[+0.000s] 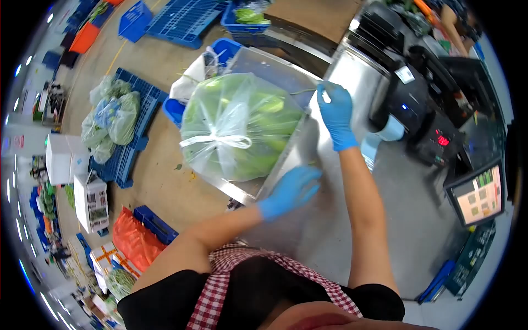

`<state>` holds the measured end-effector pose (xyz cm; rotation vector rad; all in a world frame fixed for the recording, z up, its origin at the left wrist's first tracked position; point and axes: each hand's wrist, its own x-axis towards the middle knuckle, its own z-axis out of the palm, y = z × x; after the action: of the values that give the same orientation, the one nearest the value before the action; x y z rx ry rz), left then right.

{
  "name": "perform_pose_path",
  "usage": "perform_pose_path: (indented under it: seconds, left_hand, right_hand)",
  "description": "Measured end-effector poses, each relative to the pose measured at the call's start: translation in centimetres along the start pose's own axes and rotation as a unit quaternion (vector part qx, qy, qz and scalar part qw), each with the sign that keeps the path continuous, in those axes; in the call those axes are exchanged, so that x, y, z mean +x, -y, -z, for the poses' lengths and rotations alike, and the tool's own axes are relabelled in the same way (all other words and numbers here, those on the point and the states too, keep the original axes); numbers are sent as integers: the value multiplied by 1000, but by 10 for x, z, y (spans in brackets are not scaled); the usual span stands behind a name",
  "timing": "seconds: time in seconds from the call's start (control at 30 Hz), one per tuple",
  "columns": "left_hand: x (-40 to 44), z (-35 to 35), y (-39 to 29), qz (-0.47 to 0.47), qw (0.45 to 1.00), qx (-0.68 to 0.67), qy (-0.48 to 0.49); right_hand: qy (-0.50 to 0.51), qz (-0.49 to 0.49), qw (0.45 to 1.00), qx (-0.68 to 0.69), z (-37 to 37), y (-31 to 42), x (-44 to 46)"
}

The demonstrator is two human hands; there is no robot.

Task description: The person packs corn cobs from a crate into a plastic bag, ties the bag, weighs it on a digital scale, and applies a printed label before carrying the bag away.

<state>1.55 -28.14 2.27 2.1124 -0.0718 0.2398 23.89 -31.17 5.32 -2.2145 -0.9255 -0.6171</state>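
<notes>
A large clear plastic bag [236, 126] full of green vegetables sits on a metal surface in front of me, its neck gathered with a white tie [217, 141]. My left hand [291, 192], in a blue glove, hovers low over the steel table to the right of the bag's near side. Its fingers are stretched out and hold nothing. Farther up, my right hand [336, 113], also gloved in blue, has its fingers curled together at the table's edge. A thin green stem [302, 91] runs from its fingertips toward the bag.
Right of my right arm stand a black label printer [407, 99], a red digital display [441, 138] and a tilted screen [477, 192]. Blue pallets [132, 132], a bagged heap [113, 113], white boxes [66, 159] and a red sack [135, 239] lie on the left floor.
</notes>
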Motion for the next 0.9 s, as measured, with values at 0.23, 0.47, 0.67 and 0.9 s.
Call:
perform_pose_path:
  seconds: [0.23,0.47,0.67,0.9]
  left_hand:
    - [-192,154,5,191,975,100,-60]
    - [-337,269,71,331,917,86,-208]
    - [-432,387,128,395,858,-11,-328]
    - [-568,471,173,494,736,-34,-462]
  right_hand:
    - [356,40,911,-205,-194,28,-74]
    - [252,-265,884,290,-136,180,-107]
    - [373,-273,885,-54,-238,218,-126]
    - [319,-480,798,177,-218,191,-109]
